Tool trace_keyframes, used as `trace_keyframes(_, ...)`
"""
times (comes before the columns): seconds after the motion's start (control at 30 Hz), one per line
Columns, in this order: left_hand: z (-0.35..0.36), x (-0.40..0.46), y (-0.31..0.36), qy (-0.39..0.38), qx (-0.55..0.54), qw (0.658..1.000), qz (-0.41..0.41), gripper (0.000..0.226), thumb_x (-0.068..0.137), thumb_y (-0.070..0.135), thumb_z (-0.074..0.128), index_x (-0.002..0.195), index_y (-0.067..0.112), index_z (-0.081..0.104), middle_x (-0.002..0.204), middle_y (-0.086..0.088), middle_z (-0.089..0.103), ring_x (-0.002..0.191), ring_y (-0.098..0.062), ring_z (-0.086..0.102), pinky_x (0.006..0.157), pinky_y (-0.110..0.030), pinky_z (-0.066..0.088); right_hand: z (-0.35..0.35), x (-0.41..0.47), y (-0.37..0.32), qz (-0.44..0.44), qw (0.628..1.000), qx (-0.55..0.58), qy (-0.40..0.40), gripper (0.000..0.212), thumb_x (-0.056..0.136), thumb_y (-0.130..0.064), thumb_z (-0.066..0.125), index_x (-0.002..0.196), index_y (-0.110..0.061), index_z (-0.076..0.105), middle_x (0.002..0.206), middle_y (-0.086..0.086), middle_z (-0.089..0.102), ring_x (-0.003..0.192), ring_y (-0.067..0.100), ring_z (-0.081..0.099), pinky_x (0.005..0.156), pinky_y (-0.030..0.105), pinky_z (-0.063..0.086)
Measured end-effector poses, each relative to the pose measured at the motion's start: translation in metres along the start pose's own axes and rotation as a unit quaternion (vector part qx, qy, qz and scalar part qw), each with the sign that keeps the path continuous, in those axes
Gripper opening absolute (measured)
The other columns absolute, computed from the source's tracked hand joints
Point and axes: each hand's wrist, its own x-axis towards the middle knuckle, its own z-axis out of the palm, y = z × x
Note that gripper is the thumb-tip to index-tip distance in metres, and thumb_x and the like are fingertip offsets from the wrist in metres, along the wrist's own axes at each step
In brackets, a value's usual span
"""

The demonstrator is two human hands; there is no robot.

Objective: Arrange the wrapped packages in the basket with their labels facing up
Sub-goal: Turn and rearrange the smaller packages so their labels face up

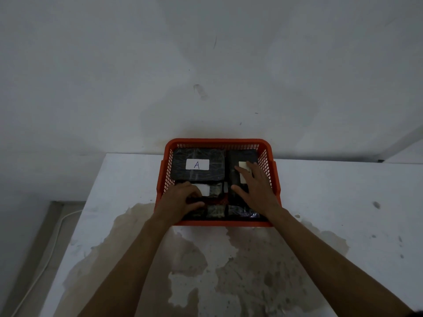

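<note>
Orange basket [266, 154] w/ dark wrapped pkgs; left hand [180, 200] grips front-left pkg [214, 191], right hand [256, 188] flat, spread.

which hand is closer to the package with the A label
Left. The left hand sits just in front of the A package, on the package below it. The right hand lies flat on the neighbouring package on the right, further off.

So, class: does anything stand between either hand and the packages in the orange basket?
Nothing visible does. The left hand rests on the near-left package and the right hand lies flat on the far-right package, both already inside the basket.
</note>
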Motion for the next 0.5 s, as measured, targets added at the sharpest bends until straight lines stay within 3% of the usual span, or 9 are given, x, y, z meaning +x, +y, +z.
trace_keyframes(0.1,0.006,0.01,0.005,-0.057,-0.049,0.997,0.0,0.027,0.08,0.038,0.073,0.101,0.022,0.067,0.1,0.002,0.069,0.089,-0.009,0.062,0.084,-0.033,0.056,-0.005,-0.005,-0.002,-0.02,1.0,-0.019,0.011,0.06,0.094,-0.048,0.053,0.147,-0.024,0.037,0.158,0.012,0.025,0.149,0.03,0.012,0.119,0.051,0.019)
trace_keyframes(0.27,0.017,0.015,0.001,-0.12,-0.067,0.99,-0.036,0.03,0.08,0.039,0.072,0.104,0.021,0.071,0.105,0.0,0.073,0.089,-0.009,0.065,0.084,-0.03,0.056,-0.02,-0.018,0.012,-0.106,0.975,-0.176,0.084,0.044,0.092,-0.049,0.055,0.128,-0.024,0.058,0.139,0.011,0.052,0.14,0.032,0.033,0.115,0.054,0.026)
trace_keyframes(0.37,0.021,0.018,-0.002,-0.136,-0.058,0.988,-0.038,0.027,0.079,0.039,0.073,0.1,0.022,0.073,0.1,0.0,0.073,0.083,-0.006,0.061,0.077,-0.02,0.049,-0.022,-0.029,0.027,-0.078,0.971,-0.201,0.099,0.045,0.092,-0.053,0.052,0.124,-0.023,0.062,0.141,0.012,0.051,0.141,0.033,0.032,0.117,0.055,0.021)
trace_keyframes(0.5,0.023,0.021,-0.001,-0.132,-0.057,0.989,-0.041,0.021,0.081,0.034,0.073,0.096,0.02,0.073,0.098,-0.001,0.071,0.085,-0.009,0.059,0.08,-0.026,0.049,-0.017,-0.031,0.032,-0.055,0.977,-0.181,0.098,0.048,0.093,-0.055,0.049,0.127,-0.023,0.059,0.145,0.013,0.048,0.144,0.033,0.028,0.116,0.056,0.023)
